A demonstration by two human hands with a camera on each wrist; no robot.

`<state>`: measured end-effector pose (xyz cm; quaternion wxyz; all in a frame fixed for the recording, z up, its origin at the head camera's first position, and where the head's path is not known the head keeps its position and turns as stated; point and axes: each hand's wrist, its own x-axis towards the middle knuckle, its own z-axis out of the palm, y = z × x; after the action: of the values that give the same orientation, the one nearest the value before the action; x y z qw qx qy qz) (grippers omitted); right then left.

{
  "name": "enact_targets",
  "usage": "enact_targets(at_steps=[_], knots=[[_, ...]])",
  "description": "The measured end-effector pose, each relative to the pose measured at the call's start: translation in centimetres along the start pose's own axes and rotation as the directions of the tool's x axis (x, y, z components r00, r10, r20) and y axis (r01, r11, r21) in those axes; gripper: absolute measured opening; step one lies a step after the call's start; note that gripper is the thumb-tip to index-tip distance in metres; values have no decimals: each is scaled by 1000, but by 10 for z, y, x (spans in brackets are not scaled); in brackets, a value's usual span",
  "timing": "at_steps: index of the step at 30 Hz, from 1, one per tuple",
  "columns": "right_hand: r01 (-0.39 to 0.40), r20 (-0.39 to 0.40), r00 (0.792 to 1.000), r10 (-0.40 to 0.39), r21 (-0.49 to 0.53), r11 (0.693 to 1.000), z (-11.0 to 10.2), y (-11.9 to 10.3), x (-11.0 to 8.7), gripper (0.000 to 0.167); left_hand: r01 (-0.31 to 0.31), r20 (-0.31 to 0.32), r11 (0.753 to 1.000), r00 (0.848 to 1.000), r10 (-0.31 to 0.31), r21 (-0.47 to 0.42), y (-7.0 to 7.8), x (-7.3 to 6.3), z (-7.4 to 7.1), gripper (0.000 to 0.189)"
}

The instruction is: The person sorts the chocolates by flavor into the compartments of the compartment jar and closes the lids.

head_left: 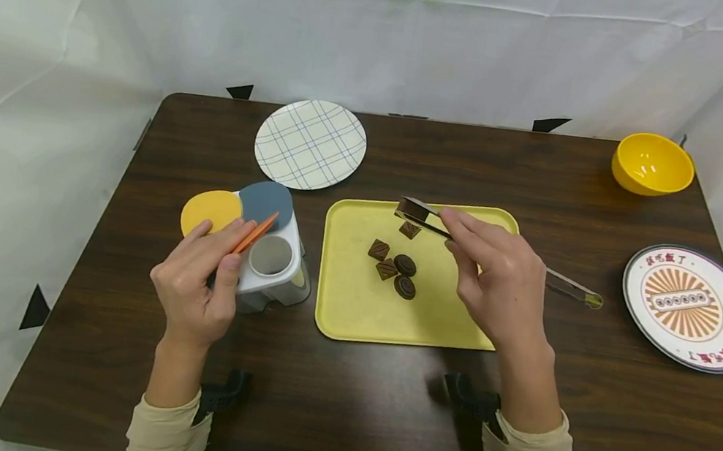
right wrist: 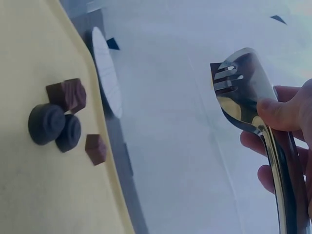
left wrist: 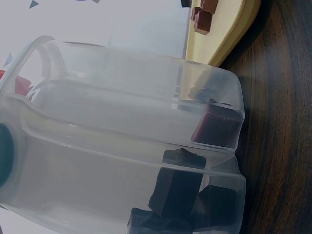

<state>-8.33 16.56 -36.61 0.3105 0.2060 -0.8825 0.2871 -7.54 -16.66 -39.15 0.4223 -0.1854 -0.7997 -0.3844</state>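
My left hand (head_left: 200, 278) holds up an orange lid (head_left: 256, 232) beside the uncovered round opening of a multi-compartment storage box (head_left: 297, 237). Through the box's clear wall (left wrist: 112, 117) in the left wrist view, dark chocolates (left wrist: 178, 190) show at the bottom. My right hand (head_left: 501, 277) grips metal serving tongs (right wrist: 278, 161), whose head hangs over the yellow tray (head_left: 352, 313). Between the tong tips sits a dark chocolate (right wrist: 214, 73), mostly hidden by the metal. Several chocolates, square (head_left: 379, 249) and round (head_left: 404, 286), lie on the tray.
Yellow (head_left: 211, 211) and blue (head_left: 267, 202) lids cover other compartments. A checked plate (head_left: 310, 144) lies behind the box. On the right are a yellow bowl (head_left: 652, 166) and a printed plate (head_left: 692, 308). White curtains border the dark table (head_left: 330, 398).
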Motion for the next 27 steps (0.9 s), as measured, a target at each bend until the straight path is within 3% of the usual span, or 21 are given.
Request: enact_targets(at_steps=[12,20,27], knots=[[175,-53,984,-171,100,979,0,-22,13,32,4,4,1000,1000,-4,0,0,0,0,48],[214,45,974,-223,141,967,9,-41,16,36,-1,-18,1000,1000,1,-11,3,2,1,46],[266,107,953,-283,153,952,22,-55,18,36,-1,-16,1000,1000,1,-9,3,2,1,47]])
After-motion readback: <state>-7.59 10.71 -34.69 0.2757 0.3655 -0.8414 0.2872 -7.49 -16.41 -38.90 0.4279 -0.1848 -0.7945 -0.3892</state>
